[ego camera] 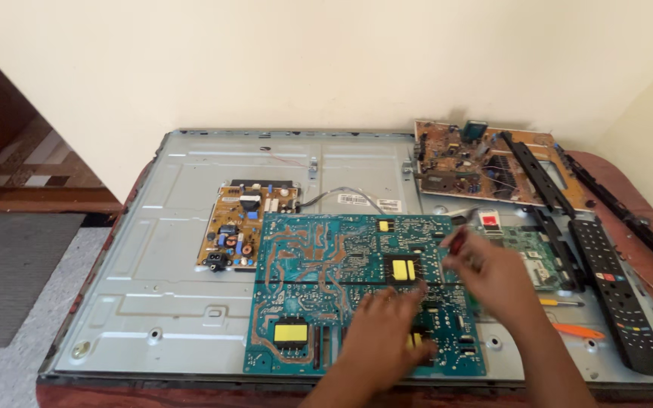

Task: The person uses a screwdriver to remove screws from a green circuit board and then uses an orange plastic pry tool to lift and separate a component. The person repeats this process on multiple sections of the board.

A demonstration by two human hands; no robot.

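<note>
Cream walls back a table where a grey metal television back panel (153, 249) lies flat, and on it rests a large teal circuit board (319, 264), solder side up, probably light and stiff but fragile, so best gripped by its bare edges. The left hand (383, 332) presses spread fingers flat on the board's lower right. The right hand (493, 272), at its right edge, pinches what looks like a small red-handled tool (456, 240), though blur hides it.

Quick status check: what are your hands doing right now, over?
Left hand flat on large green circuit board. Right hand pinching small red-handled tool at board's right edge. Remote control off right, nothing blocking.
</note>
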